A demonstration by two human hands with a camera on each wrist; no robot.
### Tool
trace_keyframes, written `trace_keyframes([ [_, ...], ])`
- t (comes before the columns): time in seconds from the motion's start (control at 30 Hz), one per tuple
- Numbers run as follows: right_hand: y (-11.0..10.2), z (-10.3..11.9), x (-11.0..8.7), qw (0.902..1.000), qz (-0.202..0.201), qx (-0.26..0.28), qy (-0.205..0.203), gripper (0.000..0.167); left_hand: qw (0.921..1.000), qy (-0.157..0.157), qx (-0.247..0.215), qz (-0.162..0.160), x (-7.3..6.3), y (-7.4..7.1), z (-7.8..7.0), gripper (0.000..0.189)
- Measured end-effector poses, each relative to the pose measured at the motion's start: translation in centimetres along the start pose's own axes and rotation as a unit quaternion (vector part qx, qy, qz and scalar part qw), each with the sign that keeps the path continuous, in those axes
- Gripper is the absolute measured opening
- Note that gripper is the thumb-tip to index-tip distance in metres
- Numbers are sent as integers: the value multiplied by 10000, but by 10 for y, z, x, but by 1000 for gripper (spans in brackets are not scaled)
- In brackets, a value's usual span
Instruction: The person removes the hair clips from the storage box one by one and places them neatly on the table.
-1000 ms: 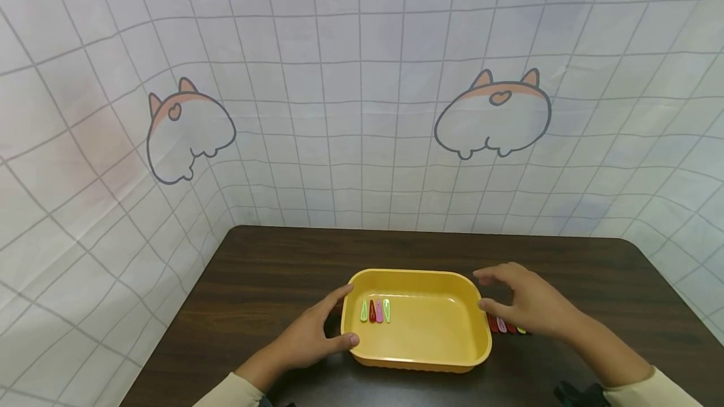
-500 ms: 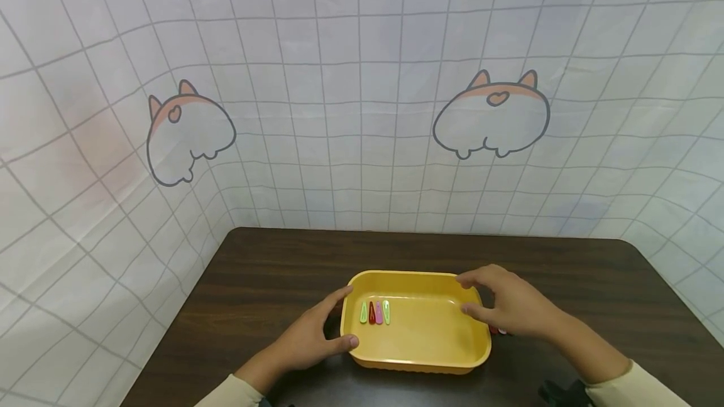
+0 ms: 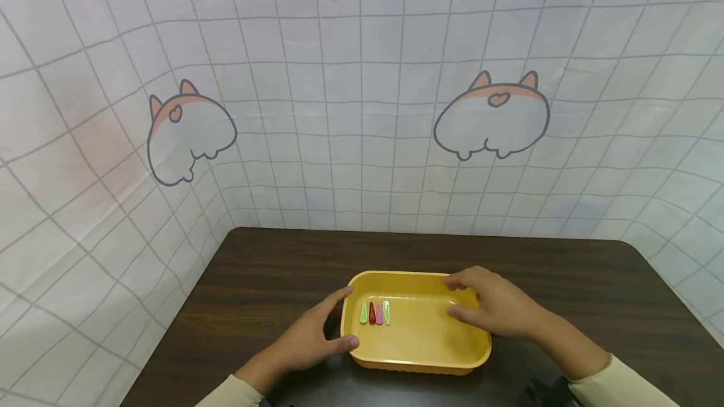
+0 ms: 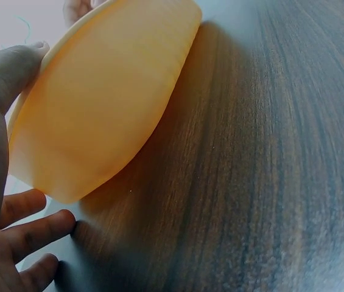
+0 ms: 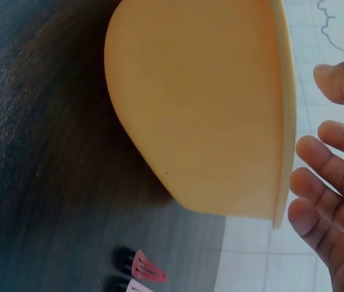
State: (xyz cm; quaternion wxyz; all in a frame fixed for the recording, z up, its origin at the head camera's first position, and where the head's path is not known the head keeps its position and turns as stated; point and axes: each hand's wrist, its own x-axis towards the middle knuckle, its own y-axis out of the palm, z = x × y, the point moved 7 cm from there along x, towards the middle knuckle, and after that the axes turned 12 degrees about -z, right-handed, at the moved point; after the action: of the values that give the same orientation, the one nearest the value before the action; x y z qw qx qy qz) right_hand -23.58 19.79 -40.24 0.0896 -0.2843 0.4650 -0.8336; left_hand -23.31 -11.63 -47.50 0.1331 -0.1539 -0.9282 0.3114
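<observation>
A yellow plastic tray [image 3: 415, 366] stands on the table. On its floor at the left, several snap hair clips lie side by side: a light green clip [image 3: 364, 313], a red clip [image 3: 372, 313], a pink clip [image 3: 379, 314] and another light green clip [image 3: 387, 313]. My left hand [image 3: 302, 339] holds the tray's left end, thumb over the rim, some fingers spread below in the left wrist view. Over the tray's right end hovers my right hand [image 3: 500, 305], thumb and fingers apart, nothing between them.
In the right wrist view, a reddish clip [image 5: 148, 267] and a pale pink clip [image 5: 137, 286] lie on the table beside the tray; the head view hides them behind the right hand. A white grid-patterned cloth [image 3: 362, 112] hangs behind the dark wooden table [image 3: 271, 269].
My right hand has moved left, from the clips beside the tray to over the tray's right end. The left hand, the tray and the clips inside it stay put.
</observation>
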Motion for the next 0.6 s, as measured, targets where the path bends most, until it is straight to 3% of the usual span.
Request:
trace_keyframes([
  [0.6,23,12,12,9995,214,200,-147,48,10000,-23,41,-3,0,0,2,88],
])
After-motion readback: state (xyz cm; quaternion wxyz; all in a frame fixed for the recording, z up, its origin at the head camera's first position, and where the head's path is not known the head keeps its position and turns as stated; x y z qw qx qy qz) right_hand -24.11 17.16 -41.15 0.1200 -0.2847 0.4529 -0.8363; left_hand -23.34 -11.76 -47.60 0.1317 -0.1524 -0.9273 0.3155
